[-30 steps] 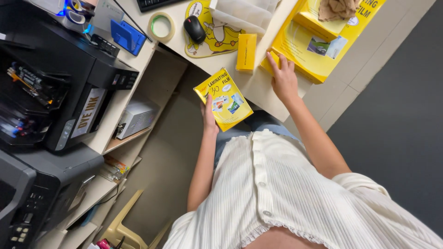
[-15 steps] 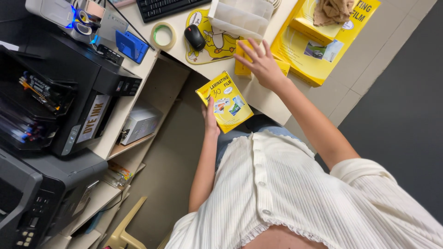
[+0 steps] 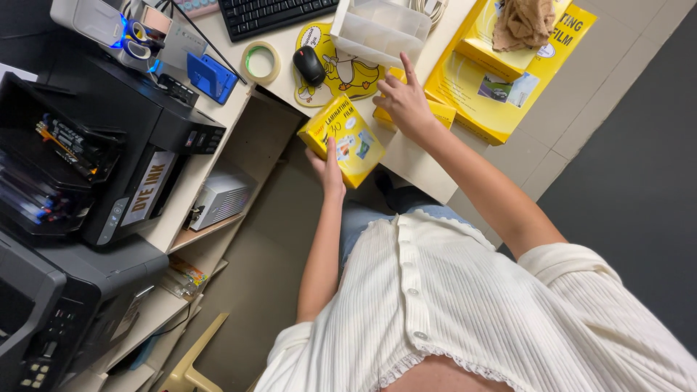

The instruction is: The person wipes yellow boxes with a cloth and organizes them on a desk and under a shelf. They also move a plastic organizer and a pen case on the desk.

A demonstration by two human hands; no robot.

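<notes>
Head view: left hand [image 3: 328,168] grips the yellow box [image 3: 343,139] at the desk [image 3: 417,163] edge, fingers curled under it. Right hand [image 3: 406,105], fingers spread, presses a second yellow pack [image 3: 439,115] nearby. One-handed, the box could slip off.

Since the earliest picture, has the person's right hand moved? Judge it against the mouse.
Yes. The right hand has moved left, nearer the mouse, onto the small yellow box.

Bright, even indoor light from overhead. Soft shadows under the desk [image 3: 406,156] edge & shelf. Mild glare on yellow packs [image 3: 501,80]. Sharp focus, slight wide-angle stretch at edges.
</notes>
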